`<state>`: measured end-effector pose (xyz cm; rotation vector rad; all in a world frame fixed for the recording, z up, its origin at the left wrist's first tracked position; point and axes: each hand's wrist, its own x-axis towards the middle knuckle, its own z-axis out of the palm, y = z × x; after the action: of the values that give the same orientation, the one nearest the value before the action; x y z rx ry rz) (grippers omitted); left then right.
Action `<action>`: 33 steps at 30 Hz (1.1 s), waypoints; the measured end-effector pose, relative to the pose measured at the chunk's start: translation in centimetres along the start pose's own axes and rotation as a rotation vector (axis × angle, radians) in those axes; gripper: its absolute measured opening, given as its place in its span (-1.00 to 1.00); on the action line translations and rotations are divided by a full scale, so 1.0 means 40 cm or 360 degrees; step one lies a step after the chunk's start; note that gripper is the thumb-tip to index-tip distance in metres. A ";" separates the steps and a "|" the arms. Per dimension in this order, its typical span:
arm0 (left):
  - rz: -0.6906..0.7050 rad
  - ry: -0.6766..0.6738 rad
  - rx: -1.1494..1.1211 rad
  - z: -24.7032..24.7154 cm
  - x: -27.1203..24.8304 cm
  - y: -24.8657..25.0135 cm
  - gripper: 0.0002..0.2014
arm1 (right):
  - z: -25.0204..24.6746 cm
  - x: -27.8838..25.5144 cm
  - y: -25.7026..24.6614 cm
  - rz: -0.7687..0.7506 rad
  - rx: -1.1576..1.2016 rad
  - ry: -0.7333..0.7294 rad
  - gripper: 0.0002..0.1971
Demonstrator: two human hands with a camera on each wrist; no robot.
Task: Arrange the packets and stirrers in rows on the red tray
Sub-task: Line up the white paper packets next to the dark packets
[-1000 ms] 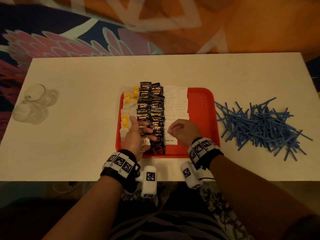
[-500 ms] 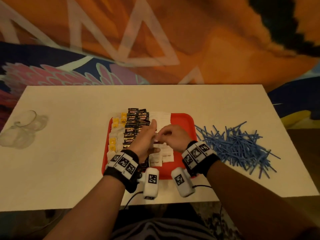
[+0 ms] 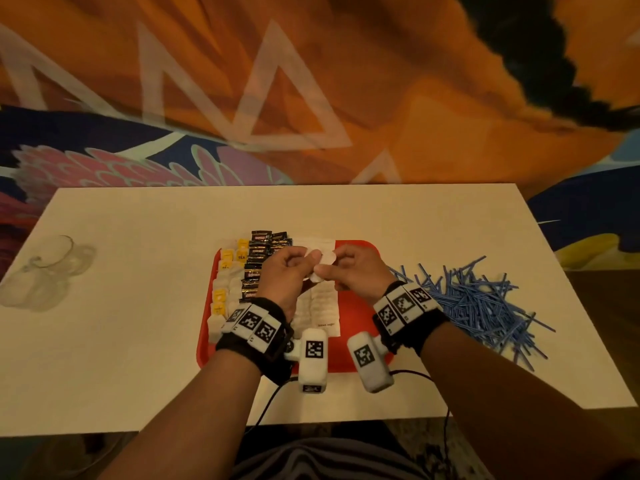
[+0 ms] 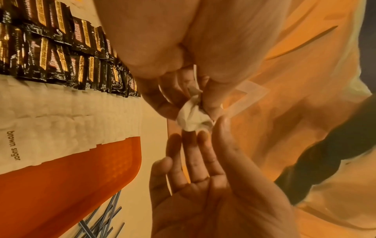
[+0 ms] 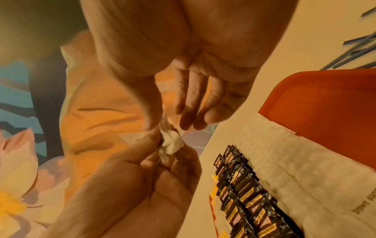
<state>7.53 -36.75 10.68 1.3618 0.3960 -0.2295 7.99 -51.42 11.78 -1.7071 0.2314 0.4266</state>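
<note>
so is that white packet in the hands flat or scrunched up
Scrunched. The white packet is creased and bunched, pinched between the left hand and the right hand above the red tray, unlike the flat brown sugar packets.

A crumpled white packet (image 3: pixel 320 268) is pinched above the red tray (image 3: pixel 360 299). On the tray lie rows of yellow packets (image 3: pixel 225 271), black packets (image 3: pixel 258 258) and white sugar packets (image 3: pixel 323 306). Blue stirrers (image 3: pixel 474 299) lie heaped beside it.
</note>
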 end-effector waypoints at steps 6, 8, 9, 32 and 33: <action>-0.0059 0.0010 -0.0070 -0.011 0.008 -0.003 -0.80 | -0.007 0.009 -0.001 0.0117 0.0439 0.0185 -0.88; -0.0081 0.0021 -0.0099 -0.019 0.013 -0.011 -0.81 | -0.007 0.015 0.000 0.0181 0.0565 0.0229 -0.93; -0.0089 0.0019 -0.0112 -0.022 0.013 -0.014 -0.84 | -0.005 0.016 0.002 0.0195 0.0573 0.0198 -0.90; -0.0256 0.0116 -0.0114 -0.074 0.000 -0.070 -0.80 | 0.044 0.023 0.080 0.0265 0.0442 0.0147 -0.82; -0.0276 0.0131 -0.0121 -0.076 -0.002 -0.072 -0.78 | 0.048 0.019 0.087 0.0301 0.0408 0.0071 -0.77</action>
<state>5.92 -34.36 7.63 1.2656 0.5871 -0.2994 7.04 -50.09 8.08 -1.4492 0.4633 0.4769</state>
